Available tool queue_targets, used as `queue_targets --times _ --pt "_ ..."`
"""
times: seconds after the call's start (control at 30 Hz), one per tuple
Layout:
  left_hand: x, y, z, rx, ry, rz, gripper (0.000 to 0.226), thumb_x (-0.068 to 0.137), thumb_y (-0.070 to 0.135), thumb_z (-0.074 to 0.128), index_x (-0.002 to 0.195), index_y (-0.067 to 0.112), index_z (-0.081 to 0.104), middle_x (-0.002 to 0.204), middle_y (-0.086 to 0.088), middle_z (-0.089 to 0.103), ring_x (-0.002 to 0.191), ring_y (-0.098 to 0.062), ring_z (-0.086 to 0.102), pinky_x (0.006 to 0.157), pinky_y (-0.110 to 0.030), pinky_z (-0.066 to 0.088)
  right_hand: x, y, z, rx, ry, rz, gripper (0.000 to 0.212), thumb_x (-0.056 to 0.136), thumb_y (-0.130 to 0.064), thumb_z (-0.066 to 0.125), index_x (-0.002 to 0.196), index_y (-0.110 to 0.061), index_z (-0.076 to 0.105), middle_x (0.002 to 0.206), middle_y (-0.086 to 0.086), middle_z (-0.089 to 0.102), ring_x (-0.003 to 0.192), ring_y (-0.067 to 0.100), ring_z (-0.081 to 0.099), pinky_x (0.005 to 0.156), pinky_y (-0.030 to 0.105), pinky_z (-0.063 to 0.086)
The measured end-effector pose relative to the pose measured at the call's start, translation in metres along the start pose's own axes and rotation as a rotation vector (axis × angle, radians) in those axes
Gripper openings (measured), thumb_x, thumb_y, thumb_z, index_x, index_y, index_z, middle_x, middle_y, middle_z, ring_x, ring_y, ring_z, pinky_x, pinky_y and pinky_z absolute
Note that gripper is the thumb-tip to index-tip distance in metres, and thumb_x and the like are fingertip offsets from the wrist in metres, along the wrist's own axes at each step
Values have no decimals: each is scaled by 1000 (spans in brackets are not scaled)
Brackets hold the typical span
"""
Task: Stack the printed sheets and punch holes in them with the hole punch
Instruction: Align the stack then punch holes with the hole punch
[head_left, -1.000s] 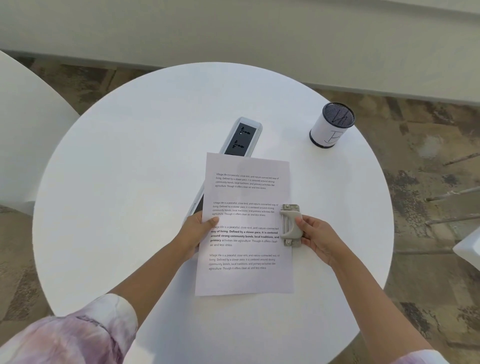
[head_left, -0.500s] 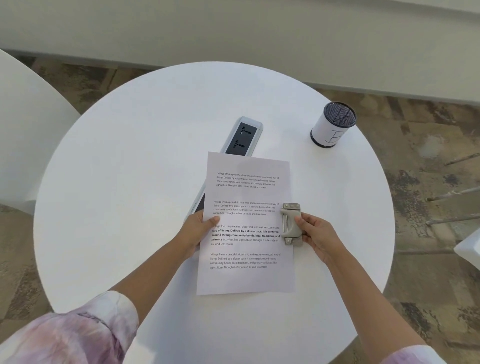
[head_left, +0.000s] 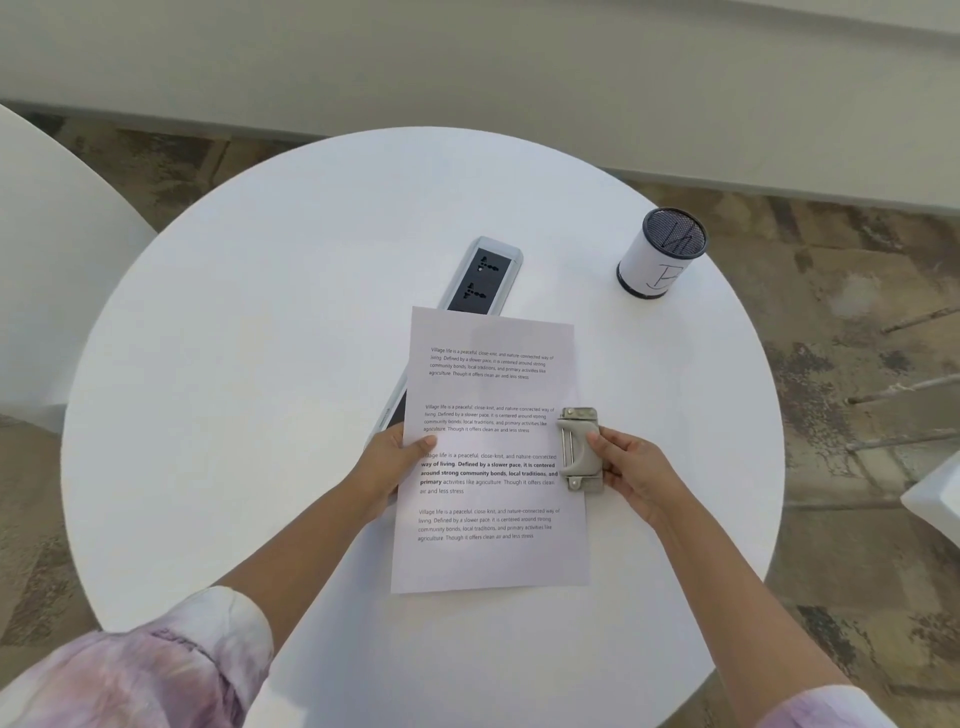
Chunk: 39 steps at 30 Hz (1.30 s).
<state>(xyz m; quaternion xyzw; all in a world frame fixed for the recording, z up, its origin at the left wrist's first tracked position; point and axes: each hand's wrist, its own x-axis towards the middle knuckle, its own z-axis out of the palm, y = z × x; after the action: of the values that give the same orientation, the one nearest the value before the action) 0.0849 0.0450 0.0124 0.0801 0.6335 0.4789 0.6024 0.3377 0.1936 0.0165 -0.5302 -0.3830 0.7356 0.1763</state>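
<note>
Head view: round white table (head_left: 249, 395). Printed sheets (head_left: 493, 561) lie stacked near centre, text facing up, far edge overlapping power strip (head_left: 485, 275). Left hand (head_left: 387, 465) grips left edge of sheets, thumb on top, fingers hidden beneath. Grey hole punch (head_left: 581, 449) sits on right edge of sheets, about mid-height. Right hand (head_left: 636, 475) curled around punch from right side, thumb on handle. Mesh-topped white cup (head_left: 661, 254) stands far right, well apart. Tie-dye sleeve (head_left: 156, 670) at near left.
</note>
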Motion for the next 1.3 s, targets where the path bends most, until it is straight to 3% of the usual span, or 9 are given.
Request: queue_targets --times 0.1,0.23,0.37,0.6,0.73,0.83,0.93,1.2,1.3 --pt "1 0 -1 6 -5 1 28 91 13 56 118 12 59 110 -11 67 88 -23 67 71 -34 58 -1 -1 -1 -23 -34 -8 36 87 -20 59 118 -2 60 99 7 67 84 15 61 68 18 55" --pt "1 0 -5 25 1 -3 28 90 16 57 117 13 60 109 -12 68 90 -26 66 75 -38 56 -4 -3 -3 -42 -109 -8 73 56 -45 80 116 -6 63 108 6 70 91 13 66 71 21 55" --pt "2 0 -8 29 6 -6 27 90 17 58 117 16 60 110 -11 68 92 -27 66 79 -39 54 -8 -9 -7 3 -147 -5 90 44 -48 88 117 -3 61 107 6 69 88 12 65 68 21 55" --pt "1 2 -11 -10 -12 -20 28 90 16 57 118 14 60 112 -11 67 98 -29 65 83 -42 54 -10 -22 -19 85 -113 -56 79 41 -47 88 103 -5 65 89 4 72 77 11 68 65 22 56" --pt "3 2 -11 -15 -10 -16 28 89 15 57 117 15 61 111 -10 68 96 -28 66 83 -43 54 -5 -34 -32 105 -21 -59 55 64 -36 75 107 -4 62 97 6 69 79 11 68 66 23 57" --pt "4 4 -11 -15 -4 -17 21 90 15 57 110 19 63 110 -10 68 99 -29 65 86 -45 53 2 -42 -42 73 66 -92 59 54 -42 82 99 -7 65 89 3 73 81 13 68 62 23 56" --pt "4 6 -11 -15 -7 -7 18 89 16 58 104 23 64 109 -7 69 95 -26 66 81 -42 55 8 -50 -48 33 150 -133 21 85 -27 61 95 -9 64 92 5 68 84 15 63 59 21 56" --pt "6 10 -13 -28 -12 -7 24 89 16 57 113 17 62 107 -9 70 87 -23 69 68 -35 58 38 -73 -71 -122 348 -227 31 93 -25 51 114 -3 58 101 8 62 86 14 59 64 23 54" --pt "7 8 -13 -39 -6 3 21 89 15 57 109 18 63 103 -6 71 83 -20 71 65 -32 58 52 -80 -80 -209 447 -252 24 92 -29 53 97 -8 65 90 8 61 80 19 56 66 25 53"
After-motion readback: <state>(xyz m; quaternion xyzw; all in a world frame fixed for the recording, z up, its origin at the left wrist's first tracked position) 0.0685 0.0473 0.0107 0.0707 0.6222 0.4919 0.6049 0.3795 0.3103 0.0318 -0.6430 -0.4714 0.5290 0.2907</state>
